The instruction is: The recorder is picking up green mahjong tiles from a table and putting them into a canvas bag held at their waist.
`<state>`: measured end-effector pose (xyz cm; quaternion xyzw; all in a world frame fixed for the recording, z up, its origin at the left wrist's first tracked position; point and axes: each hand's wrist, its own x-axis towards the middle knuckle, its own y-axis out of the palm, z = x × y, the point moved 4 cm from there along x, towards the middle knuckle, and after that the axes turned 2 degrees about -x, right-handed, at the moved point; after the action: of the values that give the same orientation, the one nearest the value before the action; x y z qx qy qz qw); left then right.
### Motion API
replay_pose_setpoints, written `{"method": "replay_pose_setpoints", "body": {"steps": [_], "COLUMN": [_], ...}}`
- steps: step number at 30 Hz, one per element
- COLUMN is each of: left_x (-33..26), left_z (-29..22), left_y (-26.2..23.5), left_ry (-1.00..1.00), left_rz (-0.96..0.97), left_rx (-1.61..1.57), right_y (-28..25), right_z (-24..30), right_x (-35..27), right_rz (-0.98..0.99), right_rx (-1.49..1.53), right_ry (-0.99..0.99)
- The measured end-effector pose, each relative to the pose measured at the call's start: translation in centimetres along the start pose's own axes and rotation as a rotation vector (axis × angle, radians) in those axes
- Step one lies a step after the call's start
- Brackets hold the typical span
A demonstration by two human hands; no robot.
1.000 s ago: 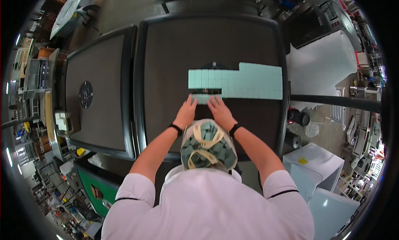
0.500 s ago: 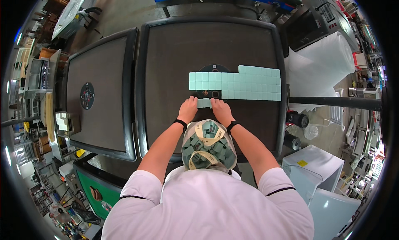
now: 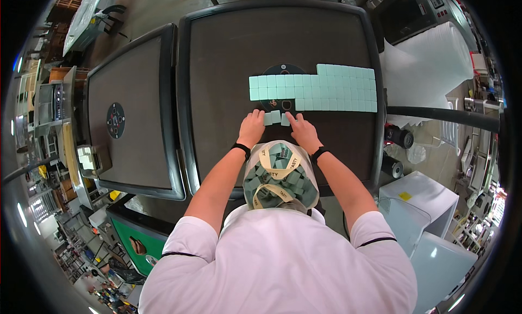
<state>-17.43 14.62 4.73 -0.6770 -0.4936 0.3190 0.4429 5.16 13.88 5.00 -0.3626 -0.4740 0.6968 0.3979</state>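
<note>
On the dark table, my left hand (image 3: 252, 127) has its fingers bent together against the left side of a pale green mahjong tile (image 3: 267, 119). A second mahjong tile (image 3: 275, 117) leans slightly askew beside it. To the right, my right hand (image 3: 304, 132) grips a third tile (image 3: 285, 119) at its edge with the fingertips. Just beyond them lies a block of mahjong tiles (image 3: 331, 88) in tight rows, their plain green backs up. Between my forearms, close to my chest, stands a clear bag (image 3: 281, 175) of darker green tiles with cream straps.
The table's raised black frame (image 3: 187, 96) surrounds the surface. A second dark table (image 3: 141, 151) adjoins on the left, and a green-topped one (image 3: 130, 243) sits nearer. At right are a white foam roll (image 3: 435, 64), a black bar (image 3: 435, 117) and a white cabinet (image 3: 418, 200).
The short row of tiles between my hands has come apart into uneven pieces. My right hand has moved slightly right relative to the left. The whole view has shifted a little.
</note>
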Motion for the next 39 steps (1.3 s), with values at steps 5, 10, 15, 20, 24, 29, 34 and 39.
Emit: {"method": "replay_pose_setpoints", "body": {"steps": [5, 10, 15, 20, 24, 29, 34, 39], "left_x": [0.2, 0.4, -2.0, -8.6, -12.6, -12.0, -13.7, -15.8], "left_z": [0.0, -0.4, 1.0, 3.0, -2.3, -12.4, -15.6, -16.5], "left_y": [0.1, -0.9, -3.2, -11.1, -21.0, -25.2, -20.1, -20.7], "left_ry": [0.003, -0.003, -0.239, -0.505, -0.586, -0.467, -0.261, -0.145], "left_rz": [0.065, 0.128, 0.114, 0.124, 0.311, 0.605, 0.091, 0.140], "left_rx": [0.018, -0.022, -0.232, -0.715, -0.987, -0.794, -0.212, -0.283], "right_y": [0.0, 0.2, -0.8, -10.1, -20.8, -24.0, -20.8, -20.5], "right_z": [0.1, 0.6, -1.6, -3.0, -0.4, 6.0, 11.0, 12.0], "right_x": [1.5, 1.3, -0.8, -7.8, -14.6, -16.1, -16.6, -20.0], "right_rz": [-0.024, 0.056, 0.023, -0.139, 0.002, 0.820, 0.185, 0.148], "right_rx": [0.192, 0.171, 0.451, 0.685, 0.805, 1.141, 0.525, 0.492], "right_ry": [0.030, 0.061, 0.312, 0.364, 0.354, 0.240, 0.200, 0.146]}}
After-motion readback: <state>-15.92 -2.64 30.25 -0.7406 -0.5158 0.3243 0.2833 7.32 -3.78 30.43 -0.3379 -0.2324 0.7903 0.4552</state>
